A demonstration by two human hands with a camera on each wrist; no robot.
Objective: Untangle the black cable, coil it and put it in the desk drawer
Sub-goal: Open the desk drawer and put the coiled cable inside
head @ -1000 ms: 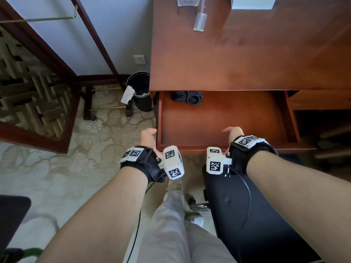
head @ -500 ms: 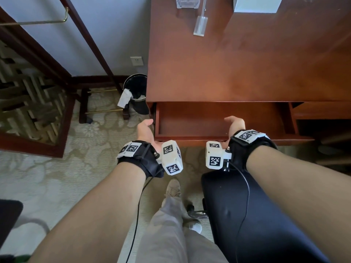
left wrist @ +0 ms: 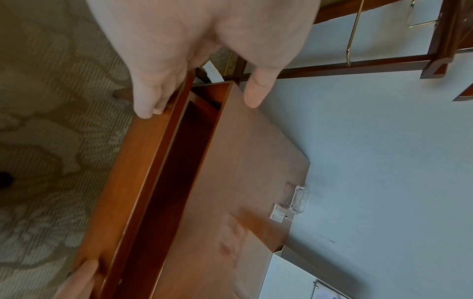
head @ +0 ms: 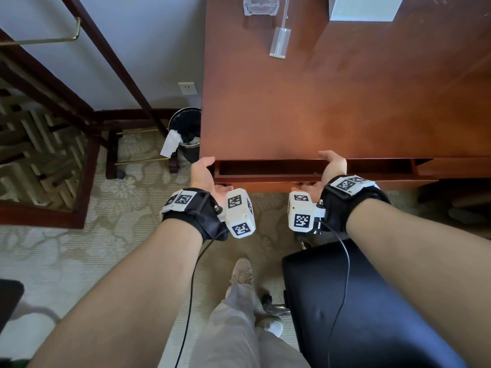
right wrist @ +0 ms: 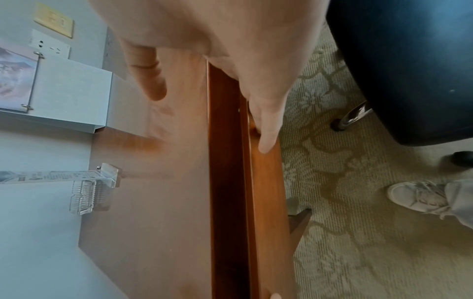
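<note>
The desk drawer (head: 268, 178) is pushed almost fully in, with only a narrow slot of its inside showing under the desk top (head: 318, 102). The black cable is out of sight in every view. My left hand (head: 204, 173) is at the drawer's left end. Its straight fingers (left wrist: 147, 101) press flat on the drawer front (left wrist: 133, 182), and its thumb (left wrist: 253, 91) hovers over the desk top. My right hand (head: 332, 166) is near the middle of the drawer. Its fingers (right wrist: 266, 131) lie along the drawer front (right wrist: 266, 192), and its thumb (right wrist: 151, 81) is above the desk top.
A black chair (head: 358, 301) stands just behind my right arm. A black waste bin (head: 186, 131) sits left of the desk, beside a wooden luggage rack (head: 114, 144). A clear sign holder (head: 279, 41), a glass tray (head: 260, 5) and a white box (head: 364, 7) stand at the desk's back.
The drawer has slid from wide open to nearly closed, with both hands moving forward on its front. The coiled black cable at its back has gone out of sight under the desk top.
</note>
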